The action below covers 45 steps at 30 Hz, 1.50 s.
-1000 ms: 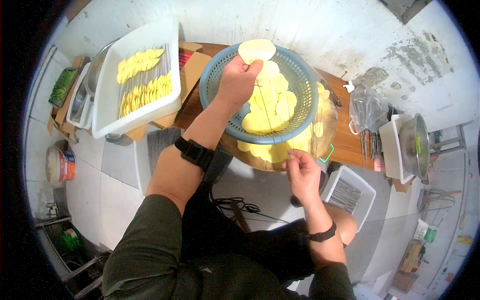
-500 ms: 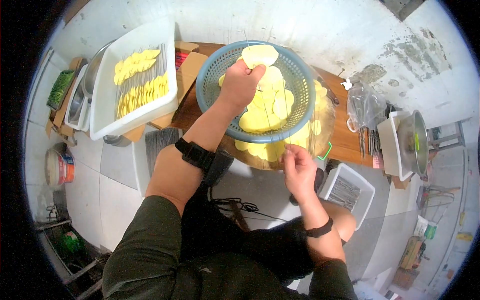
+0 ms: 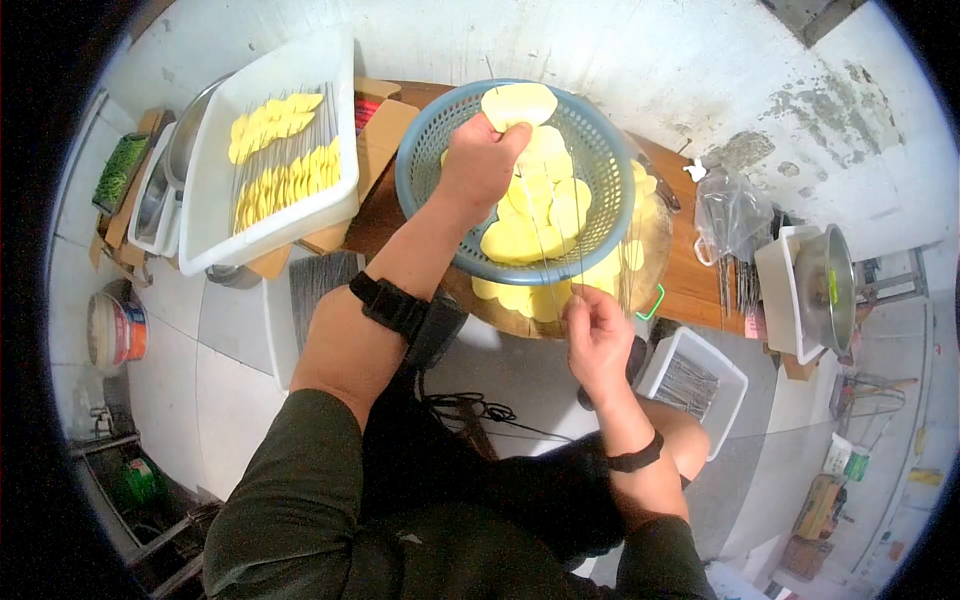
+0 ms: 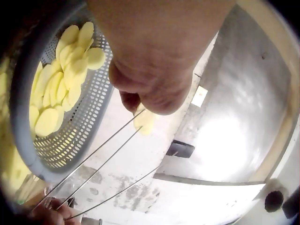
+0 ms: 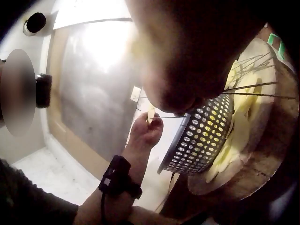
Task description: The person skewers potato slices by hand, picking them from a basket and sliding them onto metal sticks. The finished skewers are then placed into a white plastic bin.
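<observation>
In the head view my left hand (image 3: 483,168) pinches a pale yellow potato slice (image 3: 520,103) between thumb and fingers, above a blue-grey colander (image 3: 406,195). Thin metal skewers (image 4: 93,154) stretch between both hands; in the left wrist view two of them meet the slice, and a third runs past it. One skewer tip shows above the slice. Lower and to the right, my right hand (image 3: 600,342) grips the skewers' near ends with thumb and fingertips. More potato slices (image 3: 512,240) are heaped in the colander.
Beneath the colander, a round wooden board (image 3: 652,275) carries more slices and loose skewers. A white tub (image 3: 205,245) at left holds skewered slices. At lower right stands a white tray (image 3: 738,385) of skewers. A steel basin (image 3: 843,290) is at far right.
The left hand and slice have shifted very slightly; the right hand has stayed near the colander's front rim. Both hands keep their hold.
</observation>
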### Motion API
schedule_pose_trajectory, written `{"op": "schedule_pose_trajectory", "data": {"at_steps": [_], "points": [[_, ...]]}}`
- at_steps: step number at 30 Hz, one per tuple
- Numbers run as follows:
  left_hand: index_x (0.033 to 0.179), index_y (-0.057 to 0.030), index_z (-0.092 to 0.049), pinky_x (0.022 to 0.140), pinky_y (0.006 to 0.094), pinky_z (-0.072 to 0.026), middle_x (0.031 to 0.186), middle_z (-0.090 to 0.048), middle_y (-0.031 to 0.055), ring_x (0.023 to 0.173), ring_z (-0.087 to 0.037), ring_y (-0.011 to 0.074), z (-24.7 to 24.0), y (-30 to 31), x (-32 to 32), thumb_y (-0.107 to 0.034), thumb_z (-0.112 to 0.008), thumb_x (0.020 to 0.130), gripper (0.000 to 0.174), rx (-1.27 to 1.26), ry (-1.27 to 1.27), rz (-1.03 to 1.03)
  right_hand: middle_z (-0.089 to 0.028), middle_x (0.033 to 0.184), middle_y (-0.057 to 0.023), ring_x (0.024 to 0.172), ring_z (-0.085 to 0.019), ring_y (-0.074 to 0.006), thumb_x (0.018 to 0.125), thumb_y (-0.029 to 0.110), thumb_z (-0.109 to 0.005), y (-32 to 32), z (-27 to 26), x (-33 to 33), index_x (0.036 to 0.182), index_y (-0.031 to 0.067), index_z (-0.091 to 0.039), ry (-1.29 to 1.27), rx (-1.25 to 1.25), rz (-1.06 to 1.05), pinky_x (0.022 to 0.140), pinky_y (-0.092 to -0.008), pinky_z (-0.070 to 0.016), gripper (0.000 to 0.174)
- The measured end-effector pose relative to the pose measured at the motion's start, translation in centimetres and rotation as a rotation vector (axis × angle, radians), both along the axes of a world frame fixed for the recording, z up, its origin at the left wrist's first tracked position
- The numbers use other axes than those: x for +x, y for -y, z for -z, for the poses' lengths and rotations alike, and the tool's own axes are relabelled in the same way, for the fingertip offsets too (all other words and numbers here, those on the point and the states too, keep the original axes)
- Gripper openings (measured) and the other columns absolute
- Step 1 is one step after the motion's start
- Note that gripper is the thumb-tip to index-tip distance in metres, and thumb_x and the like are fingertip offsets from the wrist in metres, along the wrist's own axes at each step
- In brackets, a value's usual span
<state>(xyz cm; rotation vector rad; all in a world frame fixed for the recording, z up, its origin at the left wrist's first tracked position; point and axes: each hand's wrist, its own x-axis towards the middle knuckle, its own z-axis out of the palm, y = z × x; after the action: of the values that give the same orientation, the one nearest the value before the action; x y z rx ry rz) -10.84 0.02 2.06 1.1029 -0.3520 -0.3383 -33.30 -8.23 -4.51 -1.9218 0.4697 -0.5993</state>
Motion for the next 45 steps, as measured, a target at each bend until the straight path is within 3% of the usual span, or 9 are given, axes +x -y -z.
{"op": "schedule_pose_trajectory", "data": {"at_steps": [3, 5, 18, 20, 35, 37, 45], "points": [[0.11, 0.0013, -0.062, 0.073, 0.0279, -0.0528, 0.099, -0.068, 0.0069, 0.084, -0.065, 0.0135, 0.2, 0.1, 0.0, -0.006, -0.055, 0.089, 0.024, -0.019, -0.016, -0.004, -0.063, 0.073, -0.0029, 0.065, -0.056, -0.0067, 0.093, 0.007, -0.056, -0.2, -0.5, 0.0, 0.102, -0.0052, -0.061, -0.018, -0.067, -0.002, 0.062, -0.0209, -0.0469, 0.016], [0.11, 0.0015, -0.062, 0.073, 0.0278, -0.0528, 0.098, -0.068, 0.0069, 0.084, -0.065, 0.0135, 0.1, 0.1, -0.1, -0.006, -0.055, 0.089, 0.024, -0.042, -0.027, 0.001, -0.068, 0.074, -0.0116, 0.069, -0.066, -0.0147, 0.089, 0.008, -0.061, -0.3, -0.4, 0.0, 0.1, -0.0031, -0.065, -0.017, -0.036, 0.028, 0.065, -0.0278, -0.0517, 0.016], [0.11, 0.0014, -0.062, 0.073, 0.0272, -0.0523, 0.1, -0.067, 0.0058, 0.086, -0.064, 0.0125, 0.1, 0.3, -0.2, -0.005, -0.055, 0.089, 0.023, -0.076, -0.086, 0.05, -0.067, 0.073, -0.0137, 0.066, -0.067, -0.0196, 0.088, 0.009, -0.062, -0.5, -0.7, -0.1, 0.097, -0.0011, -0.066, -0.004, -0.123, 0.051, 0.064, -0.0285, -0.0515, 0.014], [0.11, 0.0013, -0.062, 0.073, 0.0271, -0.0523, 0.1, -0.067, 0.0058, 0.086, -0.064, 0.0124, 0.2, 0.2, -0.2, -0.005, -0.055, 0.089, 0.023, -0.062, -0.09, 0.049, -0.066, 0.074, -0.0057, 0.068, -0.06, -0.009, 0.093, 0.009, -0.058, -0.4, -0.6, 0.0, 0.101, -0.0046, -0.062, -0.004, -0.139, 0.027, 0.065, -0.023, -0.0491, 0.017], [0.108, 0.0016, -0.063, 0.07, 0.0254, -0.0512, 0.094, -0.067, 0.0046, 0.081, -0.063, 0.0103, 0.7, 0.3, -0.3, -0.007, -0.056, 0.089, 0.022, -0.035, -0.011, 0.028, -0.064, 0.075, -0.0034, 0.066, -0.055, -0.0064, 0.094, 0.007, -0.055, -0.6, -0.8, 0.3, 0.102, -0.0044, -0.061, -0.021, 0.057, -0.005, 0.061, -0.0206, -0.0454, 0.015], [0.107, 0.002, -0.063, 0.067, 0.0245, -0.05, 0.091, -0.067, 0.0044, 0.078, -0.062, 0.0091, 0.7, 0.2, -0.8, -0.009, -0.056, 0.089, 0.022, 0.239, 0.153, 0.009, -0.064, 0.076, -0.0036, 0.066, -0.055, -0.0066, 0.094, 0.007, -0.054, -0.7, -1.5, 0.6, 0.102, -0.0042, -0.061, -0.031, 0.048, -0.003, 0.061, -0.0207, -0.0455, 0.015], [0.11, 0.0007, -0.061, 0.066, 0.023, -0.0483, 0.092, -0.066, 0.0028, 0.076, -0.06, 0.0074, 0.7, 0.8, -1.0, -0.009, -0.056, 0.089, 0.024, 0.076, 0.117, 0.003, -0.064, 0.075, -0.0035, 0.067, -0.055, -0.0068, 0.094, 0.007, -0.054, -0.7, -1.8, 0.8, 0.102, -0.0045, -0.061, -0.04, 0.092, 0.008, 0.063, -0.0208, -0.0452, 0.016]]}}
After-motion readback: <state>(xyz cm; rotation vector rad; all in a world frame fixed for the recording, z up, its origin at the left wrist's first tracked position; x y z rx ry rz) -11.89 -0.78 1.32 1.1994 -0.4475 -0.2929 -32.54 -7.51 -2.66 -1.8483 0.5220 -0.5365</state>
